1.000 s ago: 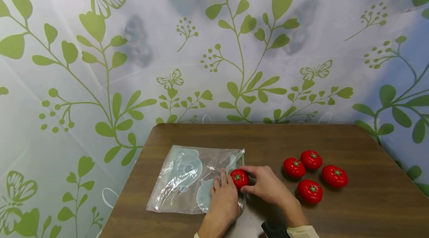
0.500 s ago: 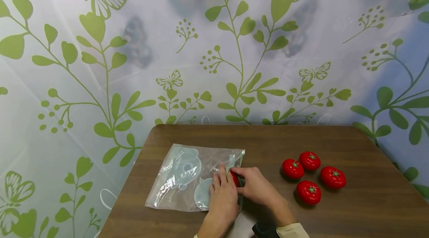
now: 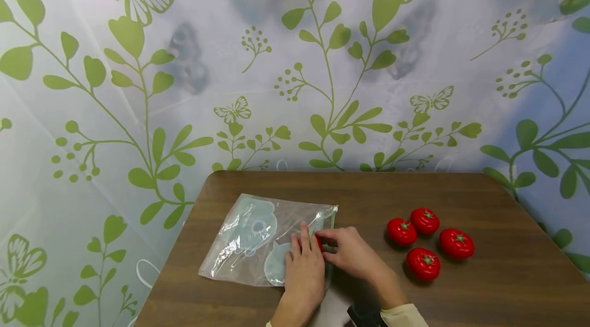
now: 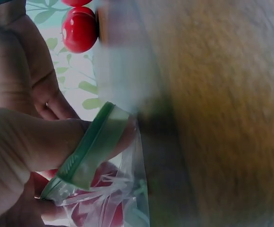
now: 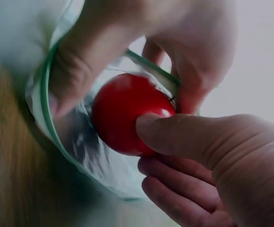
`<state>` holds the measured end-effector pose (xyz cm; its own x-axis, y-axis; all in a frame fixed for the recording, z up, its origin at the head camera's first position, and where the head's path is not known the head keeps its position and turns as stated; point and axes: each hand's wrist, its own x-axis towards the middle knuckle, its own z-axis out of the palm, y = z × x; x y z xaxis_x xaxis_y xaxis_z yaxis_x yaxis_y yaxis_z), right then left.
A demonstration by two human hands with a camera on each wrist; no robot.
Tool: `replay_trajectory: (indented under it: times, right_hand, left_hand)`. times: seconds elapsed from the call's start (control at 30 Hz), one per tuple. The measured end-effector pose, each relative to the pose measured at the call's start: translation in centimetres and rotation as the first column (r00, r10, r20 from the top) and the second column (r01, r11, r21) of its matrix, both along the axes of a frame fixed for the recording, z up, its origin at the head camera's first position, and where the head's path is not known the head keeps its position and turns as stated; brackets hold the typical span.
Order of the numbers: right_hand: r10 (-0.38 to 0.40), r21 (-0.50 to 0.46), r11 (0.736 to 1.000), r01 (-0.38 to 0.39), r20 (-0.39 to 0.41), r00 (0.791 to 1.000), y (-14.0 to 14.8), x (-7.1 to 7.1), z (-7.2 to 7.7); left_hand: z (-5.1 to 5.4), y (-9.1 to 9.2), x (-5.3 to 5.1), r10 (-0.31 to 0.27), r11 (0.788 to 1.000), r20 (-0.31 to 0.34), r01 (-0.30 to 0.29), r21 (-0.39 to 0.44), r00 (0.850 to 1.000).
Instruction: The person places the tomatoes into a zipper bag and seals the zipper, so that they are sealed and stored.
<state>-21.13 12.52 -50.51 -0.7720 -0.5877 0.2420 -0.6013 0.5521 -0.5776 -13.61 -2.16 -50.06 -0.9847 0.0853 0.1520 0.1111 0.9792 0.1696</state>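
Note:
In the head view a clear zip bag point(image 3: 301, 209) with pale blue printed shapes lies on the table. My left hand point(image 3: 305, 270) holds it near its mouth, fingers stretched over the top. In the left wrist view the left thumb point(image 4: 56, 142) goes in behind the green zip strip point(image 4: 87, 146). The right wrist view has the mouth spread, and my right hand point(image 5: 198, 156) pinches a red tomato point(image 5: 127, 116) in that opening, thumb on its near side. From the head, the right hand point(image 3: 352, 253) hides most of this tomato.
Several more red tomatoes point(image 3: 424, 264) stand grouped on the right side of the brown wooden table point(image 3: 359, 189). A patterned curtain point(image 3: 276, 61) with leaves and butterflies hangs behind the table's far edge.
My right hand has moved left with the tomato, which has gone into the bag's mouth and is now mostly hidden. The bag's left part has shifted slightly away from me.

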Motion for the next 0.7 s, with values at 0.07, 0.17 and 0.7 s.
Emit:
replay_trajectory:
  times: [0.07, 0.17, 0.7]
  right_hand:
    - [0.003, -0.002, 1.0, -0.003, -0.04, 0.999, -0.5, 0.0, -0.1]
    - [-0.011, -0.006, 1.0, 0.01, -0.059, 0.998, -1.1, -0.2, -0.5]
    - [-0.031, -0.12, 0.992, 0.046, 0.127, 0.991, -3.2, -2.0, -3.1]
  left_hand:
    - [0.1, -0.1, 0.0, 0.005, 0.999, -0.009, -0.005, -0.033, 1.0]
    - [0.1, -0.2, 0.1, 0.023, 0.998, -0.028, -0.024, -0.058, 0.999]
    - [-0.1, -0.3, -0.1, 0.048, 0.99, -0.082, -0.058, -0.128, 0.995]
